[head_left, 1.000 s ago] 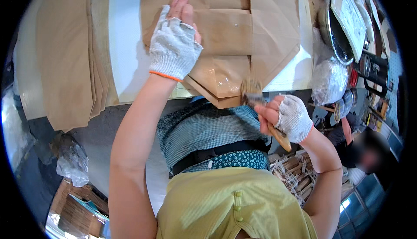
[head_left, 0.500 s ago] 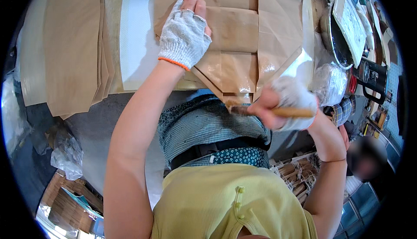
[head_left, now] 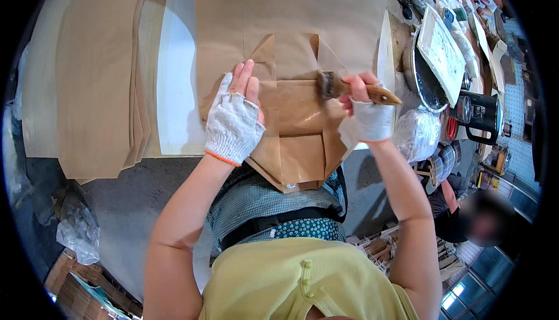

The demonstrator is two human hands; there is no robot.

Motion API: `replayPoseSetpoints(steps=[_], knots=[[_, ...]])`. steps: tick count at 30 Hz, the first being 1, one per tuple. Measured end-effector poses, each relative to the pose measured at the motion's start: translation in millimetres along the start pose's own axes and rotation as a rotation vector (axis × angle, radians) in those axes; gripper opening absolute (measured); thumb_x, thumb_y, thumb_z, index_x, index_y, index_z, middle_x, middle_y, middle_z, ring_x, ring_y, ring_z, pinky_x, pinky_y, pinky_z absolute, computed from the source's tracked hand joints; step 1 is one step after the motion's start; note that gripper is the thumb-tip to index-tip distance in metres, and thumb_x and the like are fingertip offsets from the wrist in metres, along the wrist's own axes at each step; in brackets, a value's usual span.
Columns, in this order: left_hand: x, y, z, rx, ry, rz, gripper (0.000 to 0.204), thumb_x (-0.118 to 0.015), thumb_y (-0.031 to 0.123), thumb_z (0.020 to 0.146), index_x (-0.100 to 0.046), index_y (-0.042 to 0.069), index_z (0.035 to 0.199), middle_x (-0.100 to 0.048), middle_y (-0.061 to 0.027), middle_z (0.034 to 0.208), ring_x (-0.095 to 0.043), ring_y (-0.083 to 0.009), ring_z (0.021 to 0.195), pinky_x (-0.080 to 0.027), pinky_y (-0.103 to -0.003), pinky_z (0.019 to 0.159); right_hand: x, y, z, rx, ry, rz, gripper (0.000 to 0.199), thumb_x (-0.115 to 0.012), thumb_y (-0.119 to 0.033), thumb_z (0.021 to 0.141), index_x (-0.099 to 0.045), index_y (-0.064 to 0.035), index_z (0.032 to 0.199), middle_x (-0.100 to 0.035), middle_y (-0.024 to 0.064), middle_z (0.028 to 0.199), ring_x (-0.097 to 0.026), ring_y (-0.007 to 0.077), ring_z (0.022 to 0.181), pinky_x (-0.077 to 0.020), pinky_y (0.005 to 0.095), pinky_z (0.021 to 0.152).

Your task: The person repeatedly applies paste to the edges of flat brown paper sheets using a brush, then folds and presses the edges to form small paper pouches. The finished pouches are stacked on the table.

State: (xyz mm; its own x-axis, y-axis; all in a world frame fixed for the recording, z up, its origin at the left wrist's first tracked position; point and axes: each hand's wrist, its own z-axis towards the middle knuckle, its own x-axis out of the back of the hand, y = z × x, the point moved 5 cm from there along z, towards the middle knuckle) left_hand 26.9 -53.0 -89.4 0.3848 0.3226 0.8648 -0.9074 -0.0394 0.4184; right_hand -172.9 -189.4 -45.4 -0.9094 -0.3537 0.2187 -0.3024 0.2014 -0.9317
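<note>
A: Materials entry. The brown paper bag lies flat on the worktop, its bottom end toward the person. It is matte kraft paper, creased into diamond-shaped flaps at the folded base. A glossy, darker band crosses the middle of the fold, looking wet.

B: Hands?

A: Both wear white knitted fingerless gloves, coarse weave, with an orange hem at the left cuff. The left hand is pressed flat on the bag at 9 o'clock of the folded base, fingers together and extended, grip closed on nothing. The right hand has its grip clamped on a paintbrush: tan wooden handle pointing to 3 o'clock, dark bristles touching the paper at the right edge of the fold.

B: Position of the bag?

A: Centre of the view, at 12 o'clock from the person's torso. Its pointed lower flap overhangs the near edge of the worktop.

B: Surroundings?

A: At 9 o'clock from the bag, a stack of brown paper sheets, smooth and flat, edges staggered. A white board sits between the stack and the bag. At 3 o'clock, a round metal basin with a dark interior, a white tray resting across it, a crumpled clear plastic bag below, and a black jug further right.
</note>
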Motion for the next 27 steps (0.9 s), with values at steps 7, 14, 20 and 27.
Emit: replayPoseSetpoints(steps=[7, 14, 20, 27], knots=[[6.8, -7.9, -5.3, 0.049, 0.044, -0.039, 0.052, -0.055, 0.003, 0.078, -0.039, -0.004, 0.127, -0.036, -0.0187, 0.143, -0.038, -0.0376, 0.134, -0.035, -0.045, 0.111, -59.4, -28.2, 47.2, -0.313, -0.269, 0.133, 0.025, -0.063, -0.03, 0.086, -0.065, -0.0051, 0.084, -0.058, 0.005, 0.06, -0.054, 0.011, 0.049, -0.0434, 0.0243, 0.044], [5.8, -3.1, 4.6, 0.083, -0.001, -0.06, 0.055, -0.054, 0.005, 0.077, -0.039, -0.003, 0.13, -0.04, -0.0195, 0.139, -0.041, -0.0383, 0.13, -0.036, -0.044, 0.109, -94.6, -47.8, 39.4, 0.845, -0.524, -0.797, 0.004, -0.066, -0.019, 0.081, -0.062, -0.0187, 0.08, -0.063, 0.0029, 0.074, -0.065, 0.0208, 0.076, -0.0494, 0.0287, 0.066], [7.8, 4.2, 6.0, 0.062, -0.007, -0.019, 0.046, -0.052, 0.004, 0.08, -0.043, -0.002, 0.125, -0.04, -0.0205, 0.142, -0.042, -0.0408, 0.129, -0.035, -0.047, 0.109, -62.7, -37.7, 16.4, 1.356, -0.167, -0.909, 0.017, -0.064, -0.024, 0.085, -0.062, -0.0182, 0.101, -0.059, 0.0023, 0.079, -0.061, 0.0228, 0.074, -0.0503, 0.0349, 0.062], [8.5, 9.8, 5.6, 0.021, 0.01, 0.035, 0.049, -0.051, 0.002, 0.078, -0.041, -0.005, 0.126, -0.039, -0.0194, 0.144, -0.038, -0.0373, 0.135, -0.03, -0.048, 0.113, 195.8, -18.9, -49.5, 0.885, 0.439, -1.371, 0.045, -0.067, -0.008, 0.084, -0.057, -0.01, 0.129, -0.06, 0.0064, 0.089, -0.057, 0.0239, 0.079, -0.0472, 0.0355, 0.073]])
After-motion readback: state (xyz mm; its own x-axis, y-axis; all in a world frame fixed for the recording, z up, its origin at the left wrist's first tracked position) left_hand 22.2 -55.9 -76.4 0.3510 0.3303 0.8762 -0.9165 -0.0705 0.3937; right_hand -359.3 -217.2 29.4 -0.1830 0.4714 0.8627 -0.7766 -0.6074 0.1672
